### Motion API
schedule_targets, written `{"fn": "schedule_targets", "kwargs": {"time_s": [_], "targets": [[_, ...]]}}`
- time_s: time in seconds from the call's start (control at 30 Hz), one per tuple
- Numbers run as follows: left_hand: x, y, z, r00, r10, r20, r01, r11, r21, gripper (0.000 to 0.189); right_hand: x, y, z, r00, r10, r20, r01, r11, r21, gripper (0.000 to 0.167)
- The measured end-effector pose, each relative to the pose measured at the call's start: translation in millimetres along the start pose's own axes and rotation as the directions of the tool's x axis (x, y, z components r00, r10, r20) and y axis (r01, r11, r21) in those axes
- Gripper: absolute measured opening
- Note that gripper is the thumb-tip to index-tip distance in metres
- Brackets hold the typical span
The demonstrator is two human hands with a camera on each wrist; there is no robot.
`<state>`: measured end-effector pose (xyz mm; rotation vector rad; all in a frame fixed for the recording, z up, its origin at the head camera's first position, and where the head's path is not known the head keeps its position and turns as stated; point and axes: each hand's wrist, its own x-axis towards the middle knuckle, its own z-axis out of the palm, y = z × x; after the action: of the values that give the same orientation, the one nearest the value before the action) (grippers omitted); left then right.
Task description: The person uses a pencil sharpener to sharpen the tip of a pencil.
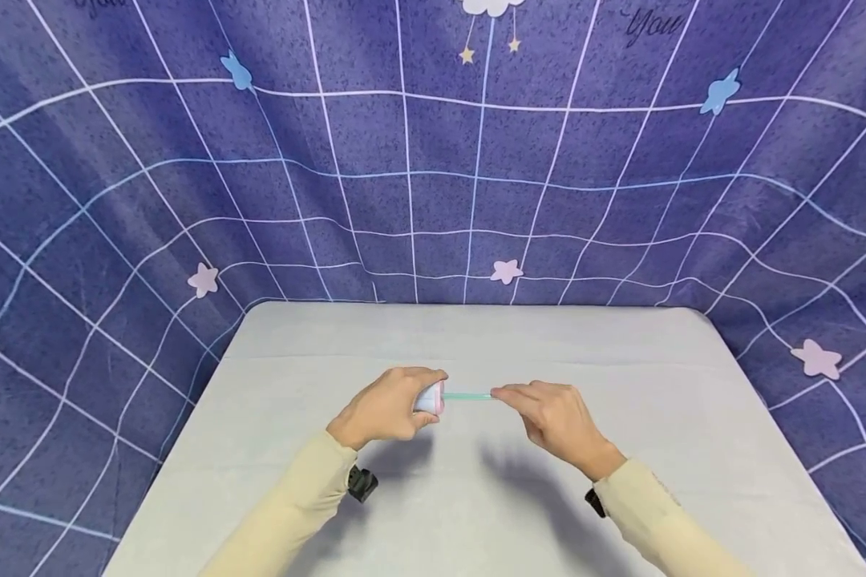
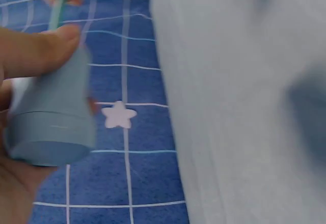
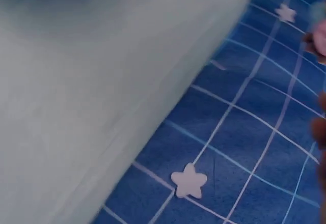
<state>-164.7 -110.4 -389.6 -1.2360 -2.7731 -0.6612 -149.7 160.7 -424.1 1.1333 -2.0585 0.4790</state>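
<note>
My left hand (image 1: 390, 407) grips a small light blue canister (image 1: 427, 399) round its side, above the table. Its pink end (image 1: 440, 397) faces right; in the left wrist view the plain, seamed base of the canister (image 2: 51, 132) is turned toward the camera. A thin teal stick (image 1: 467, 396) runs sideways from the pink end to my right hand (image 1: 554, 418), whose fingertips pinch its far end. How deep the stick reaches into the canister is hidden. At the right wrist view's edge, only blurred parts of the right hand (image 3: 320, 132) and the pink end show.
Under both hands lies a table with a white cloth (image 1: 310, 336), where the arms cast shadows. A blue curtain (image 1: 433, 192) with grid lines and stars hangs behind and along the sides. Dark wrist cameras (image 1: 362, 484) sit at both cuffs.
</note>
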Motion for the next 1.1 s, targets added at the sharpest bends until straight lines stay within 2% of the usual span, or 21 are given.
{"fn": "schedule_targets", "kwargs": {"time_s": [0.03, 0.07, 0.1, 0.13, 0.17, 0.2, 0.23, 0.27, 0.3, 0.33, 0.37, 0.4, 0.47, 0.53, 0.6, 0.63, 0.7, 0.73, 0.8, 0.93, 1.1], "targets": [[-1.5, -0.4, 3.9, 0.998, 0.039, -0.040, -0.036, 0.997, 0.070, 0.050, 1.8, -1, -2, 0.996, 0.071, 0.059, -0.076, 0.993, 0.088, 0.035], [-2.8, -1.0, 7.9, 0.993, 0.083, -0.082, -0.071, 0.987, 0.148, 0.051, 3.3, -1, -4, 0.979, 0.148, 0.140, -0.173, 0.967, 0.188, 0.031], [-3.8, -1.1, 11.7, 0.984, 0.135, -0.120, -0.106, 0.970, 0.220, 0.053, 4.8, -1, -7, 0.947, 0.223, 0.233, -0.286, 0.914, 0.287, 0.027], [-4.0, -1.5, 14.8, 0.969, 0.189, -0.157, -0.137, 0.947, 0.292, 0.054, 6.8, 0, -9, 0.900, 0.284, 0.330, -0.401, 0.837, 0.372, 0.023], [-3.9, -2.1, 18.3, 0.951, 0.245, -0.190, -0.165, 0.919, 0.358, 0.054, 8.5, 2, -11, 0.841, 0.329, 0.431, -0.513, 0.740, 0.436, 0.020], [-3.7, -2.5, 21.9, 0.930, 0.298, -0.213, -0.188, 0.887, 0.421, 0.052, 9.9, 4, -12, 0.768, 0.359, 0.531, -0.620, 0.625, 0.474, 0.019], [-3.7, -2.7, 25.5, 0.911, 0.340, -0.232, -0.202, 0.860, 0.470, 0.048, 11.2, 6, -13, 0.701, 0.370, 0.610, -0.699, 0.527, 0.484, 0.018], [-3.9, -3.0, 29.1, 0.895, 0.370, -0.247, -0.206, 0.837, 0.507, 0.045, 11.9, 8, -13, 0.644, 0.371, 0.669, -0.754, 0.455, 0.474, 0.018], [-4.4, -3.1, 32.1, 0.886, 0.385, -0.260, -0.201, 0.822, 0.533, 0.042, 13.1, 10, -12, 0.616, 0.360, 0.701, -0.778, 0.419, 0.468, 0.019], [-4.9, -3.4, 34.7, 0.881, 0.388, -0.271, -0.189, 0.813, 0.551, 0.038, 14.0, 11, -11, 0.606, 0.351, 0.714, -0.784, 0.416, 0.460, 0.019], [-5.5, -3.6, 36.6, 0.880, 0.383, -0.280, -0.174, 0.809, 0.562, 0.035, 15.0, 12, -9, 0.605, 0.352, 0.714, -0.782, 0.431, 0.450, 0.019], [-6.1, -3.6, 37.6, 0.885, 0.369, -0.283, -0.154, 0.806, 0.571, 0.034, 15.9, 11, -7, 0.614, 0.363, 0.701, -0.772, 0.464, 0.436, 0.019], [-7.1, -3.1, 37.1, 0.901, 0.322, -0.290, -0.111, 0.818, 0.564, 0.038, 17.3, 9, -3, 0.662, 0.404, 0.631, -0.719, 0.581, 0.382, 0.019], [-7.3, -2.1, 34.8, 0.924, 0.263, -0.278, -0.076, 0.837, 0.542, 0.045, 16.7, 6, -1, 0.729, 0.424, 0.538, -0.636, 0.711, 0.301, 0.020], [-6.7, -0.2, 30.1, 0.946, 0.196, -0.259, -0.043, 0.866, 0.498, 0.053, 14.4, 4, 2, 0.814, 0.400, 0.421, -0.516, 0.831, 0.208, 0.024], [-5.5, 1.1, 27.7, 0.956, 0.159, -0.248, -0.025, 0.882, 0.471, 0.056, 12.0, 3, 4, 0.858, 0.371, 0.356, -0.444, 0.883, 0.151, 0.026], [-2.3, 2.5, 22.6, 0.972, 0.087, -0.217, 0.013, 0.908, 0.420, 0.059, 6.3, 3, 8, 0.929, 0.285, 0.238, -0.305, 0.951, 0.052, 0.032], [-0.5, 3.0, 19.5, 0.979, 0.056, -0.197, 0.025, 0.921, 0.389, 0.058, 3.4, 2, 10, 0.952, 0.240, 0.189, -0.246, 0.969, 0.008, 0.034], [2.6, 3.5, 12.9, 0.989, 0.001, -0.145, 0.045, 0.948, 0.316, 0.055, -1.9, 1, 13, 0.978, 0.172, 0.115, -0.166, 0.984, -0.060, 0.039], [8.1, 1.3, -0.7, 0.997, -0.081, 0.008, 0.080, 0.991, 0.107, 0.036, -8.5, -3, 15, 0.997, 0.077, 0.025, -0.073, 0.990, -0.119, 0.041], [10.3, -2.7, -13.6, 0.973, -0.154, 0.174, 0.177, 0.976, -0.126, 0.037, -8.0, -4, 13, 0.996, -0.031, -0.086, 0.015, 0.984, -0.177, 0.030]]}}
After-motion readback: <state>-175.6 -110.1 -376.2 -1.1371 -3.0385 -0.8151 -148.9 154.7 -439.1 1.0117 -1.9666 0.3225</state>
